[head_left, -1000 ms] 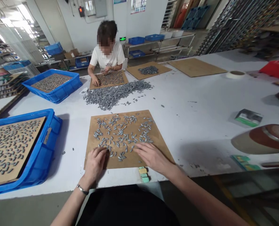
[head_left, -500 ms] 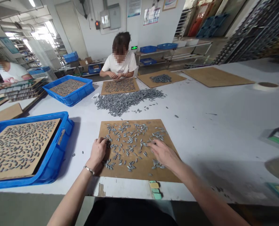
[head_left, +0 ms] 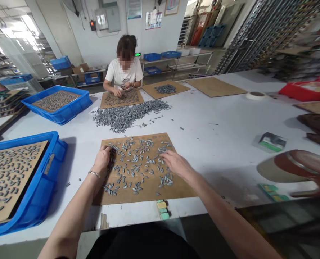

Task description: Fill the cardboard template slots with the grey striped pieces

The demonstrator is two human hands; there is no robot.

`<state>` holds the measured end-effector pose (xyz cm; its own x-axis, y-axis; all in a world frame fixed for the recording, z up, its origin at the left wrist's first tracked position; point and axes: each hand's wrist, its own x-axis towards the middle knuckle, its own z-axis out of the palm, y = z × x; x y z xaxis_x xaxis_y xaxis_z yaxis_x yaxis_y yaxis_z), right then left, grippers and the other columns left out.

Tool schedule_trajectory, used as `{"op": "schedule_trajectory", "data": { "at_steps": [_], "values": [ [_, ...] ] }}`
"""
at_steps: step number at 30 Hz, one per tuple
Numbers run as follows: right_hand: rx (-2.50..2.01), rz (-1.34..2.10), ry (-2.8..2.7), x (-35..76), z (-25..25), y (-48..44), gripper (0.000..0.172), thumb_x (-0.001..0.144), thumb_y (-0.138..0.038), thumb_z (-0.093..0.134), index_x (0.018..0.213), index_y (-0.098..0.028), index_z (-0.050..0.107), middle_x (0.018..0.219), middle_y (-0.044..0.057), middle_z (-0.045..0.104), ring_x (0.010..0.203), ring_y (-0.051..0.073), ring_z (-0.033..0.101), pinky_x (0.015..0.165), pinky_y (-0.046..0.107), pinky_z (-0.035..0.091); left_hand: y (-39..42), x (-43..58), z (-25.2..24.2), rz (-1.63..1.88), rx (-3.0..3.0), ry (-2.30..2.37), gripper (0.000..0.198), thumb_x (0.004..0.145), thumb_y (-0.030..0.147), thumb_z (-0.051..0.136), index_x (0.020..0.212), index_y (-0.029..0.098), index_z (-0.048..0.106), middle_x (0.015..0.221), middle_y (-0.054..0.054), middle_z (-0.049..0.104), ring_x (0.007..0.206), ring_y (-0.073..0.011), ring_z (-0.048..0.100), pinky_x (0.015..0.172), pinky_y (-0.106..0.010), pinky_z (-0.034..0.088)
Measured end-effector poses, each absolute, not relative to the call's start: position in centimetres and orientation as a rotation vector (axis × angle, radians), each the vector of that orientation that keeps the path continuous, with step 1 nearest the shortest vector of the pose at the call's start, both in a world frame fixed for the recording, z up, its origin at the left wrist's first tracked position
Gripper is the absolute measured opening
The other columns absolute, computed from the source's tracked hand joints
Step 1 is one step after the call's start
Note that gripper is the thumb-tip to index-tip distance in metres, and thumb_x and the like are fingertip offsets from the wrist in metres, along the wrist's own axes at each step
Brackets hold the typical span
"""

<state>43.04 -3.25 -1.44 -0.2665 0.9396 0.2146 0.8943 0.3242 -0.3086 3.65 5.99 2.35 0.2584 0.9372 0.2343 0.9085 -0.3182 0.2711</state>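
Observation:
Many small grey leaf-shaped pieces [head_left: 135, 158] lie scattered over a brown board [head_left: 183, 190] on the white table. My left hand [head_left: 103, 157] is at the board's left edge, near the far corner. Its fingers are curled together at some pieces, and the fingertips are partly hidden. Over the right part of the board, my right hand [head_left: 175, 162] has its fingers bent and close together, tips down among the pieces. What either hand pinches is too small to make out. A loose pile of grey pieces [head_left: 122, 117] lies beyond the board.
Blue crates [head_left: 58, 144] with piece-covered boards stand on the left. Across the table a co-worker [head_left: 124, 73] handles pieces on another board. To the right are a tape roll [head_left: 255, 95], a small green-and-white box [head_left: 272, 141], a brown container [head_left: 286, 165] and a red tray [head_left: 297, 91].
The view has turned right, bringing in the red tray and brown container. My left hand has moved farther up the board's left edge. One of the co-worker's hands has lowered to their board.

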Motion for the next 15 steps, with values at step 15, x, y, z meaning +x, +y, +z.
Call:
{"op": "schedule_trajectory", "data": {
  "at_steps": [15],
  "values": [
    [-1.398,0.213,-2.348,43.4,-0.8,-9.1,0.033,0.102,-0.019,0.048,0.121,-0.027,0.074,0.112,0.008,0.072,0.103,0.021,0.068,0.092,0.035,0.058,-7.6,-0.6,0.5,0.927,2.512,1.647,0.025,0.106,0.034,0.049,0.107,0.022,0.071,0.105,-0.009,0.071,0.094,-0.0229,0.067,0.086,-0.038,0.060]
  ]
}}
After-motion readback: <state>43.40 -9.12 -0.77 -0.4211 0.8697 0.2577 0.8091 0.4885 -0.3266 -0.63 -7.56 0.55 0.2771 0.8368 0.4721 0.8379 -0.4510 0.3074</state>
